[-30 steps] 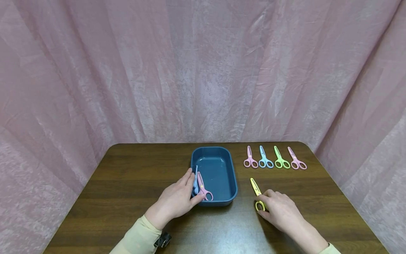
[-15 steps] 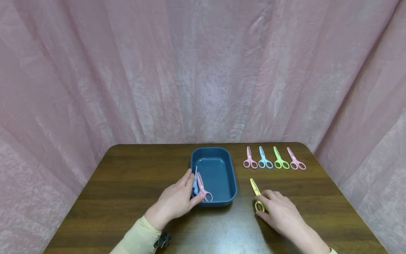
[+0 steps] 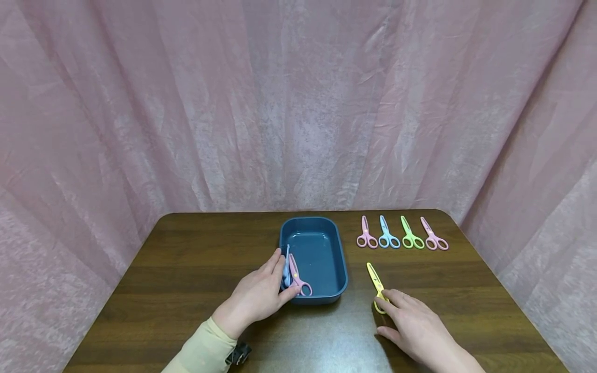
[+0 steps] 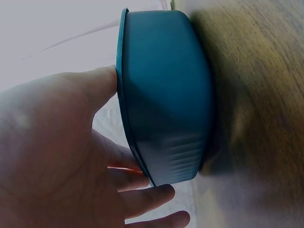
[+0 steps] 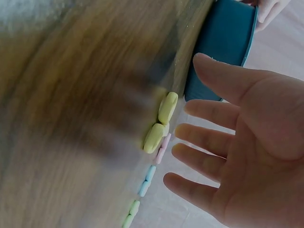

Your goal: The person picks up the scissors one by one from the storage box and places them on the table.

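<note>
One pair yellow scissors [image 3: 375, 277], slim, tapered; right fingers [image 5: 209, 137] released, left fingers [image 4: 148, 198] straight against blue tray [image 4: 164, 76].

No text (nor any number) can be read.

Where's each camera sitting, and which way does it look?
Head: worn on the head, facing forward and down at the wooden table; the left hand, right hand and left sleeve show.
Left wrist: worn there, facing the outside of the blue tray; the left hand's palm shows.
Right wrist: worn there, facing the handles of the yellow scissors; the right hand's palm shows, and some of the left hand.
Head and right wrist both show the yellow scissors and blue tray.
</note>
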Available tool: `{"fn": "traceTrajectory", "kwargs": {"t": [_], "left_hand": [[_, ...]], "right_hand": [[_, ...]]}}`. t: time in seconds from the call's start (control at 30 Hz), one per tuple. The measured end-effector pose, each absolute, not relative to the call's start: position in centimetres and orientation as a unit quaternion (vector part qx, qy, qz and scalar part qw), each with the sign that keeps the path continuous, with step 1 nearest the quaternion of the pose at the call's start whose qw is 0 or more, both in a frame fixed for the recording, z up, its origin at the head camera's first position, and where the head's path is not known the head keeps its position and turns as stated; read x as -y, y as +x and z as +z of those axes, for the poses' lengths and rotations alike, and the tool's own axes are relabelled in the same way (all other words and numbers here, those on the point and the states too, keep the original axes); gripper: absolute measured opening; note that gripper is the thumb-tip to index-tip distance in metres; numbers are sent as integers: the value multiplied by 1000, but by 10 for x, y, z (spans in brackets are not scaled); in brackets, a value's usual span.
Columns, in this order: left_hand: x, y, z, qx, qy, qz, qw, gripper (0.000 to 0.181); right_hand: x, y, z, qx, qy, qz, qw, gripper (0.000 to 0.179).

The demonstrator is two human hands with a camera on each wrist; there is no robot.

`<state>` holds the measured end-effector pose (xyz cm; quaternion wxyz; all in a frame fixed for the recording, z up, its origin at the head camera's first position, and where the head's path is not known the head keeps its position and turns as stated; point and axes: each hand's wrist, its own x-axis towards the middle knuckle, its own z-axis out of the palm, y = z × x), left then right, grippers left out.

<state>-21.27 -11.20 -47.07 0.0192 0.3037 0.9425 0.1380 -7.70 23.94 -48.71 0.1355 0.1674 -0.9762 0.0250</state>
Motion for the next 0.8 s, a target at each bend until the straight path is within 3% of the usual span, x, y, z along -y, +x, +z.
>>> {"fn": "traceTrajectory", "kwargs": {"t": [0.33, 0.8], "left_hand": [[113, -213, -473, -942, 307, 136, 16, 91], [112, -214, -473, -942, 307, 136, 15, 91]], "right_hand": [[-239, -73, -490, 981, 170, 39, 85, 64], [-238, -74, -491, 981, 171, 37, 87, 64]]}}
